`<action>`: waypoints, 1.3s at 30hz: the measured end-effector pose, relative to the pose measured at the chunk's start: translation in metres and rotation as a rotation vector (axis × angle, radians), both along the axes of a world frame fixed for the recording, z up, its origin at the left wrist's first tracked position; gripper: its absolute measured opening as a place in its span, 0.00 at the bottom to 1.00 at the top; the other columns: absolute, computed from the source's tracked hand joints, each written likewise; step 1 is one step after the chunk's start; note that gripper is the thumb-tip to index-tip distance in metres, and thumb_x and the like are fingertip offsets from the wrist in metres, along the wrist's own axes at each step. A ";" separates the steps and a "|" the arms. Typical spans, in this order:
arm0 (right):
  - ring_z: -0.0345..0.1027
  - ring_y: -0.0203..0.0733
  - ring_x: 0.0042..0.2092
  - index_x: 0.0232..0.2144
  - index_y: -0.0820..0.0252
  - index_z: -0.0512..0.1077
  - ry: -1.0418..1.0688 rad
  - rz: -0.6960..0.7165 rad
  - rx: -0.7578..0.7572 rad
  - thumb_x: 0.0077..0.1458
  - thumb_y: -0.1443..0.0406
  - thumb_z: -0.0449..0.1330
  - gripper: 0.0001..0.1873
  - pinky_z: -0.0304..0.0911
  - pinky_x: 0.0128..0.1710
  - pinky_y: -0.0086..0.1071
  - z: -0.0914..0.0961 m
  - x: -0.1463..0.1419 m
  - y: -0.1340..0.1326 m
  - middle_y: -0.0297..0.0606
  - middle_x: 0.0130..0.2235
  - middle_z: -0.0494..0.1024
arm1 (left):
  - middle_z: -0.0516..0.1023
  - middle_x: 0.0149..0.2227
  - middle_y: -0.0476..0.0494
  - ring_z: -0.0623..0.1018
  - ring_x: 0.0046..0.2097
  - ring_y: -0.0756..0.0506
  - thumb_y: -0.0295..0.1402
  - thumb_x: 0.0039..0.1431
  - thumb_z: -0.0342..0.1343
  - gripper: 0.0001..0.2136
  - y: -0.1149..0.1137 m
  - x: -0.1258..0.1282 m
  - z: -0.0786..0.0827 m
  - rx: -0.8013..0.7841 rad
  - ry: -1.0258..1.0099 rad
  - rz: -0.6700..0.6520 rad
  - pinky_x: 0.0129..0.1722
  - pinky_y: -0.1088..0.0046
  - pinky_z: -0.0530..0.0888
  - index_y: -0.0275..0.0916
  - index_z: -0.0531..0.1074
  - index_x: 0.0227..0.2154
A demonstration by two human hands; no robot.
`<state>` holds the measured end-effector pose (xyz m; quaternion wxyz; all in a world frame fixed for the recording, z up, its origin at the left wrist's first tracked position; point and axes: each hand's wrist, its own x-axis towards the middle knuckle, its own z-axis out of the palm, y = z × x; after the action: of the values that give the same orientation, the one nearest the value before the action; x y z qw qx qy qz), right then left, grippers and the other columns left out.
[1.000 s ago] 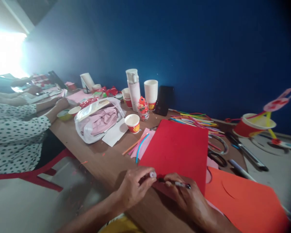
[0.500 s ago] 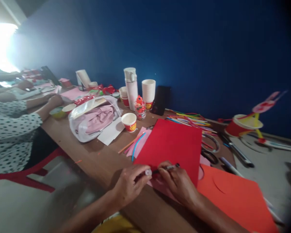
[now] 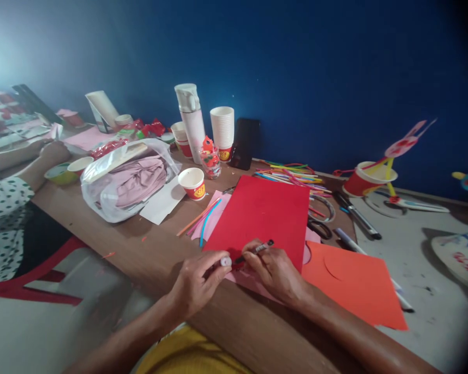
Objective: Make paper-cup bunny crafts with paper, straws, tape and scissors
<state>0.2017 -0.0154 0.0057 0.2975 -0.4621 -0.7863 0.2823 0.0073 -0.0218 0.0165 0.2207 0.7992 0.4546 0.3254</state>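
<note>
My left hand (image 3: 195, 283) is closed on a small whitish round-ended object (image 3: 226, 261), its end facing right; the fingers hide the rest. My right hand (image 3: 276, 272) grips a dark pen (image 3: 264, 246), tilted, with its lower end close to the whitish object. Whether the two touch, I cannot tell. Both hands are over the near edge of a red sheet (image 3: 269, 208). Pink paper (image 3: 253, 286) shows beneath it, and an orange sheet (image 3: 351, 285) with a curved cut lies to the right of my right hand.
Pipe cleaners (image 3: 296, 176), scissors (image 3: 320, 227) and markers (image 3: 359, 215) lie beyond the sheets. A paper cup (image 3: 193, 184), a flask (image 3: 192, 124), stacked cups (image 3: 222, 130) and a plastic bag (image 3: 101, 205) stand further left. Another person's arms (image 3: 35, 166) rest on the table at left.
The view has turned to the right, so the scene sits further left and more of the right side shows. Both hands keep their holds, the pen still near the whitish object.
</note>
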 end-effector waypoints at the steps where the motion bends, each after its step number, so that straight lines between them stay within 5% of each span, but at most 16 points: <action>1: 0.68 0.32 0.27 0.29 0.61 0.68 0.003 -0.004 -0.008 0.63 0.63 0.42 0.17 0.59 0.29 0.25 0.000 0.000 0.001 0.34 0.29 0.74 | 0.78 0.29 0.47 0.76 0.30 0.52 0.29 0.56 0.51 0.06 0.000 0.000 0.000 -0.004 0.003 -0.003 0.33 0.82 0.71 0.37 0.72 0.35; 14: 0.67 0.36 0.30 0.33 0.63 0.68 -0.163 0.094 -0.083 0.62 0.62 0.44 0.16 0.55 0.30 0.28 0.015 -0.011 0.044 0.39 0.30 0.75 | 0.77 0.29 0.48 0.76 0.31 0.52 0.28 0.56 0.51 0.06 0.002 0.000 -0.003 0.036 0.058 -0.004 0.33 0.83 0.69 0.36 0.72 0.34; 22: 0.62 0.37 0.29 0.31 0.65 0.69 -0.252 0.487 -0.038 0.61 0.61 0.43 0.18 0.54 0.29 0.29 0.030 -0.032 0.083 0.42 0.31 0.74 | 0.78 0.31 0.48 0.77 0.33 0.51 0.28 0.55 0.52 0.08 0.001 -0.001 -0.007 0.072 0.119 0.025 0.34 0.82 0.70 0.39 0.72 0.37; 29: 0.60 0.34 0.27 0.28 0.64 0.69 -0.199 0.786 -0.089 0.58 0.65 0.46 0.14 0.54 0.28 0.28 0.026 -0.054 0.096 0.39 0.30 0.73 | 0.78 0.27 0.50 0.76 0.30 0.50 0.29 0.54 0.53 0.03 0.001 -0.001 -0.011 0.111 0.128 0.056 0.32 0.81 0.70 0.41 0.72 0.29; 33: 0.60 0.34 0.27 0.27 0.64 0.69 -0.171 0.739 -0.092 0.59 0.65 0.47 0.14 0.54 0.28 0.27 0.034 -0.049 0.095 0.39 0.30 0.73 | 0.78 0.29 0.50 0.77 0.31 0.50 0.29 0.54 0.53 0.05 0.001 -0.001 -0.010 0.076 0.131 0.080 0.32 0.80 0.70 0.40 0.73 0.31; 39: 0.62 0.33 0.27 0.25 0.64 0.68 0.017 0.358 -0.138 0.60 0.61 0.46 0.18 0.57 0.30 0.28 0.052 -0.009 0.079 0.35 0.25 0.71 | 0.79 0.33 0.47 0.77 0.34 0.50 0.30 0.56 0.51 0.09 -0.001 0.000 -0.009 0.034 0.114 0.054 0.36 0.80 0.71 0.37 0.72 0.38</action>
<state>0.1923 0.0636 0.0577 0.2167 -0.3319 -0.8321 0.3880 0.0069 -0.0224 0.0078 0.1719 0.8074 0.4825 0.2927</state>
